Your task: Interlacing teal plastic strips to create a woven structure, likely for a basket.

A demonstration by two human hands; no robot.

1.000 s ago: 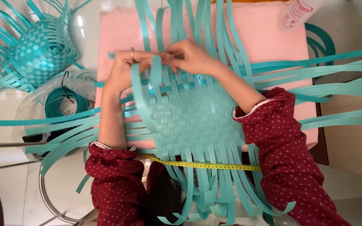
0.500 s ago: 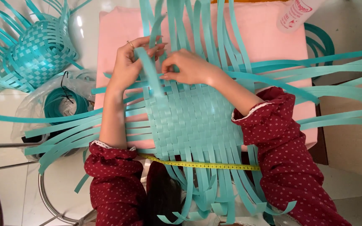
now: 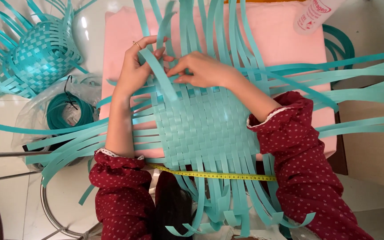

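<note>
Since half a second ago, both hands have shifted slightly along the far edge of the mat, and the lifted strip now slants down toward the weave. At far left sit a half-woven basket [image 3: 41,51] and a coil [image 3: 65,111] in clear plastic. Left hand [image 3: 136,66] pinches the loose teal strip [image 3: 161,75], whose long axis runs diagonally from the fingers to the mat [image 3: 203,126]. Right hand [image 3: 201,69], just beside it, presses fingertips on the top row. Crossing strips crowd around them. A yellow tape [image 3: 214,174] lies along the near edge; a pink pad [image 3: 285,40] lies beneath, a bottle [image 3: 314,15] far right.
</note>
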